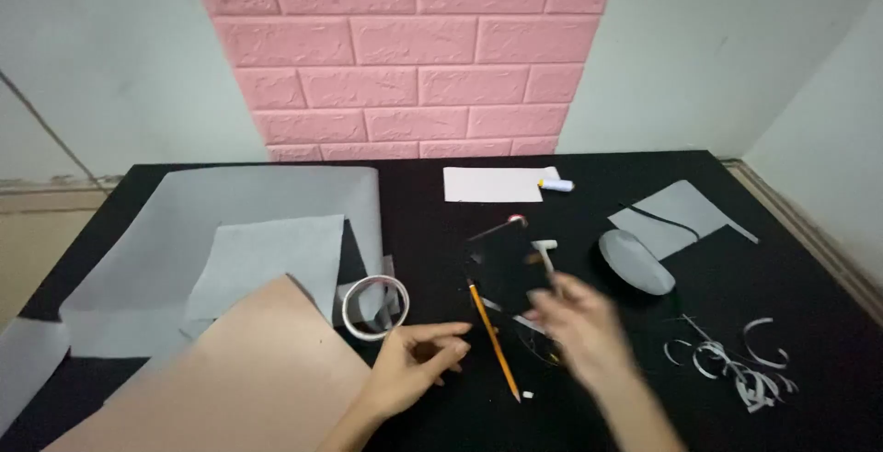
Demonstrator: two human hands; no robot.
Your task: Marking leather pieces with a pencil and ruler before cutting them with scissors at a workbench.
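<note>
Head view first: right hand (584,323) is motion-blurred over a dark sheet piece (504,263), fingers spread wide, and whether it's gripping can't be told; left hand (418,360) rests loosely curled and empty on the black worktop (441,208) beside a pencil (494,340). Sheet looks light, thin and floppy, so best pinched at an edge. No real containers here, just a tape roll (374,306) with nothing in it.

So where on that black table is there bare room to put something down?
Bare black table lies at the far right corner, and between the white paper rectangle and grey cut sheet. It is crowded around both hands, the orange pencil and tape ring.
</note>
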